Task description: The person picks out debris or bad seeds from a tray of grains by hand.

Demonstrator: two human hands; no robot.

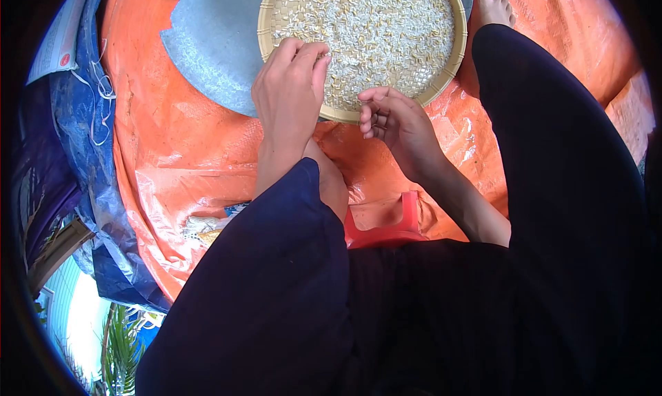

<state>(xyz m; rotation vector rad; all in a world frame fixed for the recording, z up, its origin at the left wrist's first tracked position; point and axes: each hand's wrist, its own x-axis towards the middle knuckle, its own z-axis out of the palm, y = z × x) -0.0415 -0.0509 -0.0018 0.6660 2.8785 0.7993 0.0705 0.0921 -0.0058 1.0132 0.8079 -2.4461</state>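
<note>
A round woven basket (449, 68) holds a layer of whitish and yellowish grains (386, 34), spread across its bottom. Over the basket's left rim is my left hand (293, 78), its fingers bent and drawn together; whatever they hold, if anything, is too small to name. My right hand (396, 123) is at the lower rim, palm turned partly up, with the fingers curled and the thumb close to the forefinger. Something tiny may be at its fingertips, but I cannot make it out.
The basket rests partly over a round grey metal sheet (214, 58) on an orange tarp (179, 168). A red plastic stool (386, 234) is below, near my lap. My bare foot (493, 6) is at the upper right. A blue tarp (89, 120) lies at the left.
</note>
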